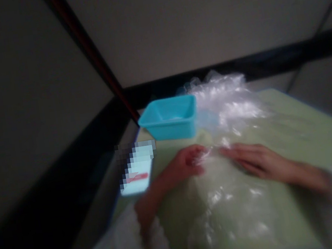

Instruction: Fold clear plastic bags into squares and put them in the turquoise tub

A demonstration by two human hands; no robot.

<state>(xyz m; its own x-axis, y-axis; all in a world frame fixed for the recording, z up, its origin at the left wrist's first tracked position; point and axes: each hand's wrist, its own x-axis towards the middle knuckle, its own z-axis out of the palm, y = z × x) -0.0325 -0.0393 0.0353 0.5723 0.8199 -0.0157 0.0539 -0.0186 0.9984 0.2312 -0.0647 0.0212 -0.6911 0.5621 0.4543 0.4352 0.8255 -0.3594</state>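
A clear plastic bag [224, 203] lies crinkled in front of me, its far edge running between my hands. My left hand [190, 160] is closed, with curled fingers and thumb on that edge. From the other side, my right hand [255, 159] points inward with its fingers pressed together, their tips pinching the plastic near the same edge. Motion blur softens both hands and hides the exact fingertip contact.
Beyond my hands stands a turquoise plastic basin [173, 129]. A heap of clear plastic bags [227, 100] lies to its right. A phone with a lit screen [138, 168] rests at the left edge of the green tabletop [322, 147]. Walls [200, 19] rise behind.
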